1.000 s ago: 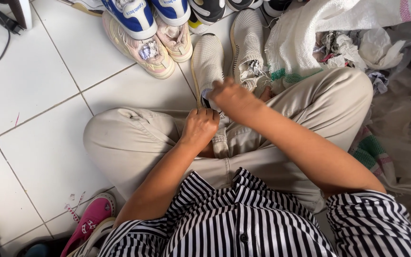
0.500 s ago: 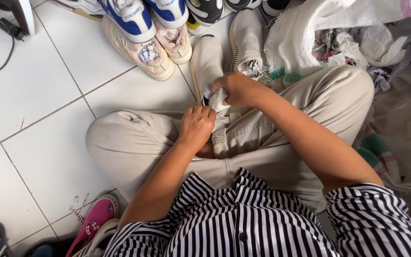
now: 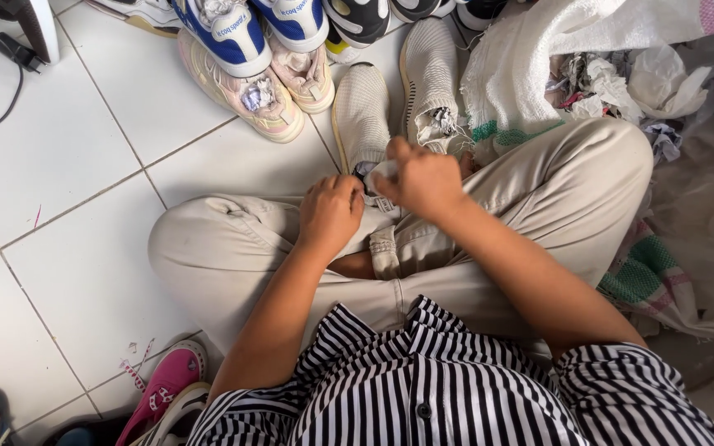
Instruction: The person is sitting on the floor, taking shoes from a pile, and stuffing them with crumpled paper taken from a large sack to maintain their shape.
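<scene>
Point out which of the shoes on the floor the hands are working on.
The beige knit shoe directly ahead of the knees: both the left hand and right hand meet at its heel. Its twin lies untouched alongside.

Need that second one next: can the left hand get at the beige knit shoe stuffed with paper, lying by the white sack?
Probably yes. The beige knit shoe lies uncovered on the tile just past the knee, but the left hand is busy on its mate, and the right hand sits nearer.
</scene>
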